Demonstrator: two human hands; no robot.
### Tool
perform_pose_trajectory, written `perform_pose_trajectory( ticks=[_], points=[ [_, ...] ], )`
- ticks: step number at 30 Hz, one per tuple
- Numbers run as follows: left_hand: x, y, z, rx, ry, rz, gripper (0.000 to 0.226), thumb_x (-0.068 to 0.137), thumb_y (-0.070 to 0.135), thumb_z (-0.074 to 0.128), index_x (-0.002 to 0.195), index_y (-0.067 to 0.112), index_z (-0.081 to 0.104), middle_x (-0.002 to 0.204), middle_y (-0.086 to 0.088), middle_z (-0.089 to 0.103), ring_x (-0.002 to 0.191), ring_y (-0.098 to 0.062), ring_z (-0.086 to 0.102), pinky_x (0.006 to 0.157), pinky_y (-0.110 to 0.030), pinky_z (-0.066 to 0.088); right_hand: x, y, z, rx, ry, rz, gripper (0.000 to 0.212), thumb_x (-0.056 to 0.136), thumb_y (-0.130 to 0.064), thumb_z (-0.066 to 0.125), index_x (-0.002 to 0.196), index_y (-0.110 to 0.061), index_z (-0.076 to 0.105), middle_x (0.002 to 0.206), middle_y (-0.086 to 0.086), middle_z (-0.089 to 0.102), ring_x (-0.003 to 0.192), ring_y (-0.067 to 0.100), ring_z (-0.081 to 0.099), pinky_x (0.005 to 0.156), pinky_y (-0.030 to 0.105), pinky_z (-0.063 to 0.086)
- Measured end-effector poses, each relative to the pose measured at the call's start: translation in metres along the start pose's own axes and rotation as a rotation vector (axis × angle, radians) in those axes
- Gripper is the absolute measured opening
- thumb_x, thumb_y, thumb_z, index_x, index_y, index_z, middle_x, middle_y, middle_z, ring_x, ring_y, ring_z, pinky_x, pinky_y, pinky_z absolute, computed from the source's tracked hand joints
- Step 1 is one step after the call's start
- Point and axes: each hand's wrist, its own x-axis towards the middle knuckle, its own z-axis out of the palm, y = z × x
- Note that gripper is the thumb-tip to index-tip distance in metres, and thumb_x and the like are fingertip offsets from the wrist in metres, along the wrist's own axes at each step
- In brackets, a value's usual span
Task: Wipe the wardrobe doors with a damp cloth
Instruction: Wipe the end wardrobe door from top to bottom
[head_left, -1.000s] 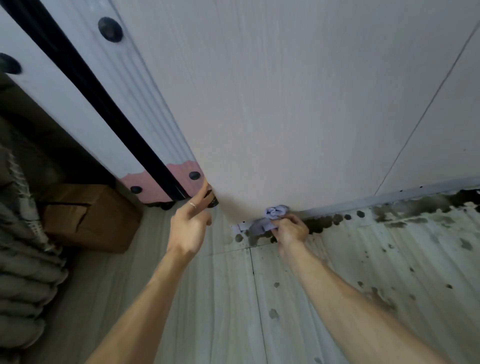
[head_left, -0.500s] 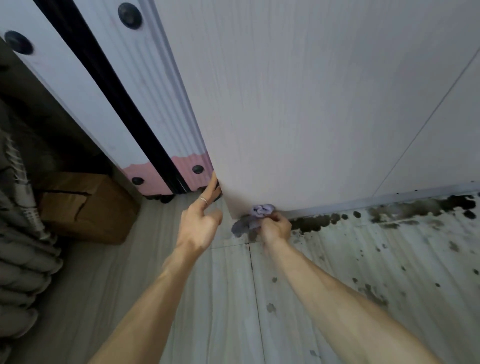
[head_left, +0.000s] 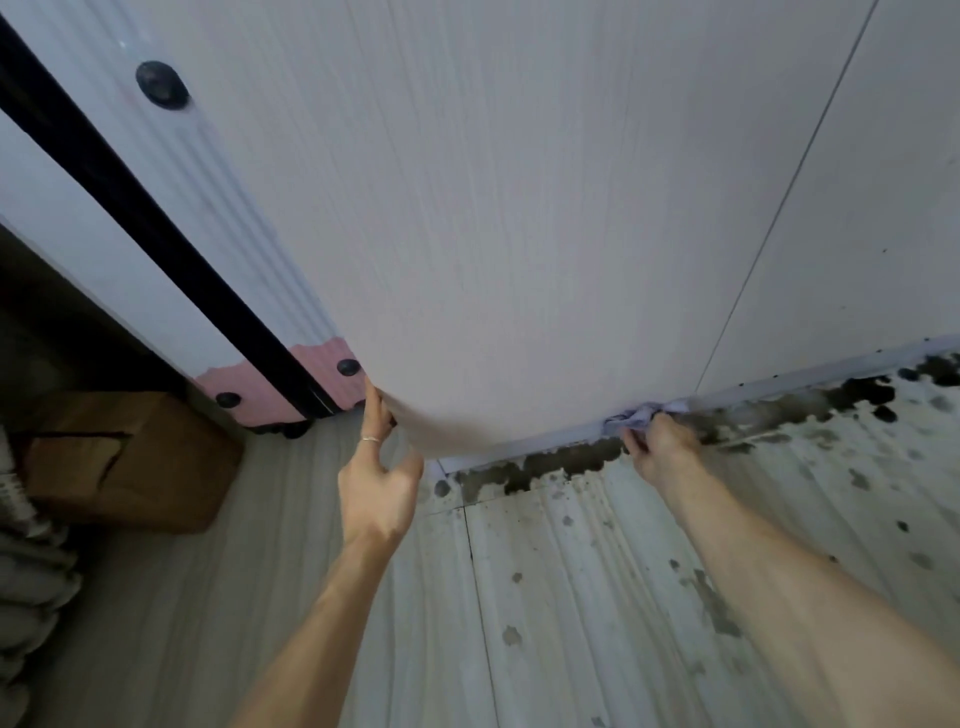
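Dim, even light; deep shadow at 9 o'clock; wardrobe door (head_left: 519, 218) lower corner smears with motion blur; straight lines bow towards the edges

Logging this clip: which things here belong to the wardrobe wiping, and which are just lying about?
Job: wardrobe door; lilac cloth, gripped by right hand; left hand on the door's edge.
Lying about: cardboard box; stained floor.
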Motion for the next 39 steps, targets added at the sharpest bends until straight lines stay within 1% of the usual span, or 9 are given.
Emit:
perform_pose_trajectory(
  ticks=[10, 15, 20, 23, 25, 27, 32, 36, 39],
  points=[
    [0.009, -0.011, -0.002, 0.03, -0.034, -0.013, 0.088, 0.091, 0.016, 0.061, 0.148, 0.065, 0.015, 0.129, 0.03, 0.051, 0.105, 0.022, 0.042, 0.106, -0.03, 0.042, -0.05, 0.092, 0.046, -0.212, -0.233, 0.254, 0.016, 0.09, 0.011, 0.054, 0.083, -0.003, 0.056, 0.082, 0.012, 0.061, 0.068, 0.019, 0.06, 0.042, 0.02, 0.052],
    [0.008, -0.01, -0.012, 0.037, -0.104, -0.021, 0.096, 0.086, -0.002, 0.051, 0.151, 0.059, 0.016, 0.134, 0.028, 0.045, 0.059, 0.028, 0.047, 0.057, -0.005, 0.043, -0.082, 0.138, 0.062, -0.491, -0.549, 0.347, 0.019, 0.097, 0.006, 0.048, 0.106, 0.003, 0.065, 0.106, 0.024, 0.068, 0.1, 0.035, 0.068, 0.069, 0.033, 0.061],
    [0.011, -0.004, -0.025, 0.02, -0.165, -0.059, 0.096, 0.086, -0.004, 0.048, 0.148, 0.063, 0.017, 0.148, 0.018, 0.048, 0.049, 0.02, 0.045, 0.053, -0.004, 0.042, -0.1, 0.118, 0.027, -0.775, -0.784, 0.369, 0.022, 0.097, -0.002, 0.046, 0.092, -0.007, 0.067, 0.077, 0.018, 0.065, 0.067, 0.028, 0.06, 0.056, 0.03, 0.049],
    [0.005, -0.001, -0.019, -0.045, -0.152, -0.041, 0.096, 0.087, 0.003, 0.052, 0.149, 0.065, 0.012, 0.147, 0.019, 0.05, 0.084, 0.023, 0.056, 0.069, -0.014, 0.052, -0.087, 0.097, 0.001, -0.774, -0.664, 0.254, 0.024, 0.1, -0.007, 0.042, 0.094, -0.014, 0.064, 0.074, 0.015, 0.062, 0.062, 0.024, 0.056, 0.056, 0.029, 0.043],
    [-0.005, 0.002, -0.008, -0.067, -0.121, -0.018, 0.097, 0.089, 0.007, 0.055, 0.146, 0.069, 0.007, 0.136, 0.026, 0.052, 0.126, 0.0, 0.051, 0.093, -0.034, 0.053, -0.061, 0.079, -0.015, -0.682, -0.537, 0.143, 0.02, 0.101, -0.009, 0.042, 0.086, -0.01, 0.055, 0.064, 0.015, 0.057, 0.049, 0.023, 0.053, 0.049, 0.026, 0.039],
    [-0.012, 0.004, 0.0, -0.091, -0.08, -0.026, 0.101, 0.088, 0.004, 0.055, 0.142, 0.073, 0.006, 0.131, 0.027, 0.047, 0.137, -0.011, 0.044, 0.103, -0.042, 0.049, -0.033, 0.057, -0.026, -0.565, -0.398, 0.072, 0.018, 0.103, -0.011, 0.046, 0.085, -0.007, 0.051, 0.059, 0.017, 0.056, 0.042, 0.023, 0.05, 0.039, 0.023, 0.039],
    [-0.009, -0.008, 0.011, -0.091, -0.044, -0.003, 0.101, 0.088, 0.004, 0.055, 0.146, 0.069, 0.004, 0.133, 0.025, 0.044, 0.122, 0.007, 0.051, 0.091, -0.034, 0.05, 0.029, 0.021, -0.038, -0.389, -0.147, 0.004, 0.026, 0.104, -0.026, 0.05, 0.107, -0.001, 0.056, 0.071, 0.016, 0.06, 0.05, 0.019, 0.054, 0.041, 0.018, 0.046],
    [-0.004, -0.013, 0.018, -0.101, -0.028, -0.007, 0.103, 0.086, 0.001, 0.054, 0.148, 0.067, 0.004, 0.136, 0.021, 0.045, 0.087, 0.029, 0.051, 0.087, -0.022, 0.04, 0.035, 0.02, -0.019, -0.24, -0.086, 0.018, 0.02, 0.1, -0.017, 0.057, 0.082, -0.009, 0.057, 0.074, 0.007, 0.057, 0.056, 0.015, 0.049, 0.038, 0.015, 0.043],
    [-0.001, -0.019, 0.023, -0.087, -0.009, -0.015, 0.105, 0.085, 0.0, 0.055, 0.15, 0.063, 0.003, 0.137, 0.023, 0.046, 0.087, 0.028, 0.052, 0.078, -0.006, 0.033, 0.029, 0.034, 0.001, -0.184, -0.095, 0.147, 0.025, 0.1, -0.006, 0.045, 0.077, -0.011, 0.053, 0.072, 0.006, 0.054, 0.053, 0.013, 0.044, 0.037, 0.014, 0.036]
  ],
)
